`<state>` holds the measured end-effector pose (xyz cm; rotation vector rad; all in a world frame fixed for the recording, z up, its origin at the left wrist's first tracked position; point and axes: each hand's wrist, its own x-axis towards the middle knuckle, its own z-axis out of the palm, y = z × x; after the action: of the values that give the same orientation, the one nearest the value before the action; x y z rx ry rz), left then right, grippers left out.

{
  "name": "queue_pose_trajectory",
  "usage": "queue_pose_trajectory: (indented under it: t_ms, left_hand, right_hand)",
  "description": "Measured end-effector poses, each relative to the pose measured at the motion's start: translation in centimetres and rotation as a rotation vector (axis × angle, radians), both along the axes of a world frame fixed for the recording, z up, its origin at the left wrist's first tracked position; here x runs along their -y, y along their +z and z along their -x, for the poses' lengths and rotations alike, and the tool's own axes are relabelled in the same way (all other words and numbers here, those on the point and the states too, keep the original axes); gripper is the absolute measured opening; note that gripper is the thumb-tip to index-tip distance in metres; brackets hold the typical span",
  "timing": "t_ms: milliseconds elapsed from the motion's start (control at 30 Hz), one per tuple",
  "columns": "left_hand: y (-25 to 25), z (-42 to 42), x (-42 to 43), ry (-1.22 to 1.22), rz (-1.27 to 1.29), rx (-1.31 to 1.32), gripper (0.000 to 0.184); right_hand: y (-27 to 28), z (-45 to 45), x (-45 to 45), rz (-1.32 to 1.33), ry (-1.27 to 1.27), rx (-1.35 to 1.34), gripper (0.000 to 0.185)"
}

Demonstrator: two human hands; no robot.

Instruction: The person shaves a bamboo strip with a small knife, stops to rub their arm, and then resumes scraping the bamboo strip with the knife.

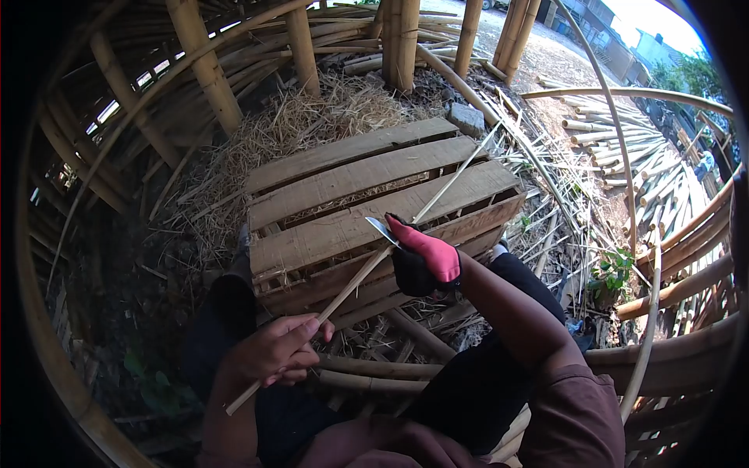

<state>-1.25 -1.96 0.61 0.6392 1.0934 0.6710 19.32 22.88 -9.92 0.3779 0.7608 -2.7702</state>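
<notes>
My bare left hand [282, 347] is closed around the lower part of a long, thin bamboo strip [353, 284]. The strip slants up and to the right, over a slatted wooden crate [312, 243]. In a pink and black glove, my right hand [427, 256] grips a knife [381, 231] whose handle is hidden in the fist. The blade points up and left, lying across the strip, or very near it. Beyond the glove, the strip runs on to the crate's far right corner.
Dry straw shavings [335, 105] are heaped behind the crate, beside a grey block [466, 119]. Upright bamboo poles [401, 47] stand at the back. Cut bamboo pieces [624, 144] lie stacked at right, with curved bamboo rails [667, 355] near my right arm.
</notes>
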Motion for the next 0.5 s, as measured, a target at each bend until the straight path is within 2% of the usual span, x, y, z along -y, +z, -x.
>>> queue_pose_trajectory:
  t_ms: [133,233,367,467,500]
  left_hand:
    - [-0.2,-0.1,0.0,-0.003,-0.004,0.003,0.036]
    - [-0.2,-0.1,0.1,0.060,0.002,0.071,0.035]
    - [-0.3,0.1,0.4,0.026,0.020,0.058,0.032]
    - [-1.0,0.9,0.5,0.075,-0.005,0.060,0.033]
    - [-1.1,1.0,0.6,0.114,-0.040,0.038,0.033]
  right_hand:
    - [-1.1,0.4,0.0,0.155,0.003,0.002,0.074]
    - [-0.8,0.5,-0.1,0.126,0.048,-0.096,0.073]
    - [-1.0,0.2,0.7,0.114,0.008,-0.055,0.073]
    - [-0.7,0.8,0.9,0.238,0.094,-0.058,0.075]
    - [0.6,1.0,1.2,-0.011,0.002,0.083,0.075]
